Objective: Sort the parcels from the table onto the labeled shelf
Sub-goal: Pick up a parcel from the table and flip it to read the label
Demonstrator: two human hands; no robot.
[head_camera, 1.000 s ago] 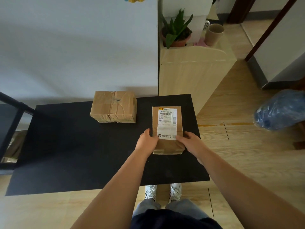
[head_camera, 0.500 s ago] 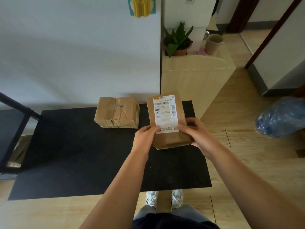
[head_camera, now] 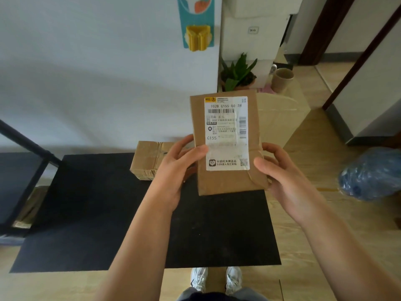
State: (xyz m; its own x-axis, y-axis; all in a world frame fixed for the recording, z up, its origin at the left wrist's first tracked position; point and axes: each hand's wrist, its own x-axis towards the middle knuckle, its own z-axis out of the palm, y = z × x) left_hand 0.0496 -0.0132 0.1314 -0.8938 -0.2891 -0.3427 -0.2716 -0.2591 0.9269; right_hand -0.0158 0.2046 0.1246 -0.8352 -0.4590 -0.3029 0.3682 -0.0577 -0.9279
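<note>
A flat brown cardboard parcel [head_camera: 253, 177] with a white shipping label reading G155 is held up above the black table [head_camera: 97, 213], its label face toward me. My left hand [head_camera: 178, 168] grips its left edge and my right hand [head_camera: 280, 170] grips its right edge. A second brown taped parcel [head_camera: 145, 159] lies on the table's far side, partly hidden behind my left hand. The labeled shelf shows only as a black frame [head_camera: 23, 142] at the far left.
A pale wooden cabinet [head_camera: 280, 118] stands behind the table's right end, with a potted plant [head_camera: 236, 72] and a cup [head_camera: 282, 79] on it. A blue plastic bag [head_camera: 371, 172] lies on the floor to the right. A white wall runs behind the table.
Both hands lifted the labeled parcel off the table and raised it toward me, tilting its label up. The other parcel has not moved.
</note>
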